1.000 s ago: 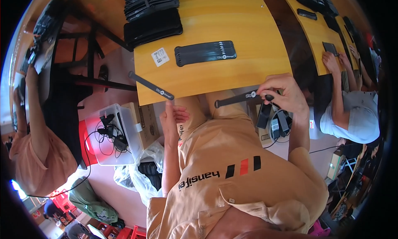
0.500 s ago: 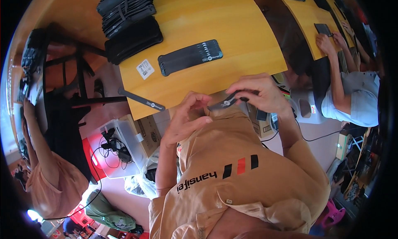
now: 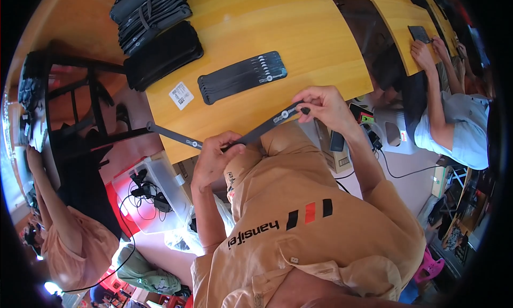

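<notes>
A black strap (image 3: 263,128) with pale lettering is stretched on a slant across the table's near edge. Its lower end is pinched in my left hand (image 3: 212,159), between thumb and fingers. The other end is gripped by my right hand (image 3: 325,108), where a small dark tip pokes out near the thumb. Beyond my hands, an overlapping row of similar black straps (image 3: 235,79) lies flat on the yellow table (image 3: 304,35). One more single strap (image 3: 173,135) sticks out over the table's left edge, beside my left hand.
Dark folded pieces (image 3: 164,55) and a strapped bundle (image 3: 149,20) stand at the table's far left, near a white printed label (image 3: 181,95). A clear plastic bin (image 3: 152,187) with cables sits below left. Co-workers sit on both sides, one with a dark flat item (image 3: 418,34).
My left hand has closed on the strap's free end and moved down-left. The strap, bent before, is now drawn out straight between both hands.
</notes>
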### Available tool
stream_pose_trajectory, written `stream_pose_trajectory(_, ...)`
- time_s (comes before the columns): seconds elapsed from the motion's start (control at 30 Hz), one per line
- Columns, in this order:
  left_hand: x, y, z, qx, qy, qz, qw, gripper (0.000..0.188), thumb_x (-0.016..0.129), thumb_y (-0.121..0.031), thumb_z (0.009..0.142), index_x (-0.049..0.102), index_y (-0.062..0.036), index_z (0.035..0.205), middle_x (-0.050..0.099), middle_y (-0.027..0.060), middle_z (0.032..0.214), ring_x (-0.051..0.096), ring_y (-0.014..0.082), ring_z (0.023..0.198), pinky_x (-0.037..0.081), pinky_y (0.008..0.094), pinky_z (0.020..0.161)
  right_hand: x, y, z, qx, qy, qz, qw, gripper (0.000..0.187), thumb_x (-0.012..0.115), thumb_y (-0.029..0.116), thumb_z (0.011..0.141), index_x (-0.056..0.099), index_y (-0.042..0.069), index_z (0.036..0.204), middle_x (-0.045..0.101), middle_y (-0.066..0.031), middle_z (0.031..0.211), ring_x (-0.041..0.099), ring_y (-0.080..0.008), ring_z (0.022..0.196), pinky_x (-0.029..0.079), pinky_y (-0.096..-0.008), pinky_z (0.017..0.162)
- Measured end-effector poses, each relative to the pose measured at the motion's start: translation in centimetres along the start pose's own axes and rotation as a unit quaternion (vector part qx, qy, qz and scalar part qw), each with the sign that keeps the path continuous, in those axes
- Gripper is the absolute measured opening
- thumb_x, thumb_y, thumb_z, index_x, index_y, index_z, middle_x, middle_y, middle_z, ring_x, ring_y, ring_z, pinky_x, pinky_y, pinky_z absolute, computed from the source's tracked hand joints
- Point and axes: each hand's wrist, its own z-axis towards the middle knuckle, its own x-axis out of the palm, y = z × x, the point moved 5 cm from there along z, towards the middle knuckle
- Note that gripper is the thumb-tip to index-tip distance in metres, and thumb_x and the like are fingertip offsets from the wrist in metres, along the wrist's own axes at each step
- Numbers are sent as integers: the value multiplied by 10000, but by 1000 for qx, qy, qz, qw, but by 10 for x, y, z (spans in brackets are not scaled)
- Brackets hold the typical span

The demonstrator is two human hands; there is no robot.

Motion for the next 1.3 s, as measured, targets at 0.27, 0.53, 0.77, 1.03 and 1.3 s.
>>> stream_pose_trajectory(0.27, -45, 17, 25, 15, -242, -68, 968, 136, 646, -99, 840, 631, 10, 921, 610, 14, 732, 551, 66, 646, 458, 208, 602, -3, -20, 36, 5, -89, 31, 995, 50, 616, 15, 834, 606, -6, 878, 623, -42, 724, 613, -86, 599, 485, -182, 521)
stream_pose_trajectory(0.53, -57, 27, 47, 55, -366, -115, 922, 107, 661, -49, 818, 631, 19, 894, 612, 28, 719, 564, 71, 594, 470, 185, 551, -9, -38, 59, -29, -186, 22, 982, 30, 633, -5, 806, 634, -10, 836, 595, -9, 680, 508, -40, 552, 391, -177, 465)
stream_pose_trajectory(0.77, -60, 29, 49, 55, -391, -68, 916, 109, 661, -52, 820, 611, 21, 884, 605, 39, 711, 570, 83, 585, 484, 196, 543, -9, -38, 63, -41, -202, 18, 978, 79, 601, -70, 795, 633, -43, 862, 611, -28, 707, 517, -54, 568, 415, -185, 501)
stream_pose_trajectory(1.03, -61, 34, 53, 59, -402, -77, 910, 109, 667, -29, 809, 592, 5, 880, 593, 26, 690, 559, 73, 556, 471, 184, 511, -8, -40, 62, -15, -210, 19, 977, 73, 590, -46, 813, 628, -32, 874, 594, -23, 678, 511, -47, 527, 399, -193, 423)
stream_pose_trajectory(1.3, -63, 35, 53, 66, -394, -90, 912, 108, 662, -22, 812, 587, 8, 883, 593, 28, 694, 569, 74, 560, 479, 180, 517, -6, -38, 61, -28, -227, 3, 974, 88, 576, -45, 811, 625, -30, 883, 586, -25, 668, 513, -47, 516, 402, -196, 406)
